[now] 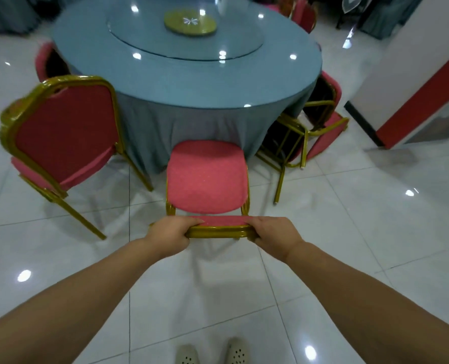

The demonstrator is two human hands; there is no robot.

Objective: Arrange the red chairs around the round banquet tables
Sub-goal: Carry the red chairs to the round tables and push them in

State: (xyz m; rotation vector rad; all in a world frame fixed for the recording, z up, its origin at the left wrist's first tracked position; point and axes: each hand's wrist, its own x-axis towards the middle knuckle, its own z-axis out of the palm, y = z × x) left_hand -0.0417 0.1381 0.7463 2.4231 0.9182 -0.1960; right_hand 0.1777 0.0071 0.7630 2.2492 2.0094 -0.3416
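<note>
White glossy floor tiles [349, 232] fill the room, and ceiling lights shine back from them. On these tiles, directly before us, stands the red chair [207, 179] that we hold. Its seat points toward the round table [186, 82], and the front edge of the seat is just beside the hanging grey-blue tablecloth [192, 130]. We see the chair from above and behind, so its gold top rail [218, 230] is the part nearest to us. Our left hand [169, 233] grasps the left end of this rail, with the fingers curled over it. Our right hand [274, 232] grasps the right end in the same way. Both arms are stretched forward.

To the left stands a second red chair [60, 135] with a gold frame; it is tilted in our view, and its back faces us. To the right, near the table edge, some more chairs [315, 127] are stacked together and lean on one side. Behind the second chair, another red chair [44, 61] is half hidden by the table. On the far side one more chair back [303, 15] shows.

On the table lies a glass turntable [186, 35], and on it a yellow-green round disc [190, 22]. At the right is a white wall [415, 61] with a red stripe. Below, we see our two pale shoes [211, 353] with holes.
</note>
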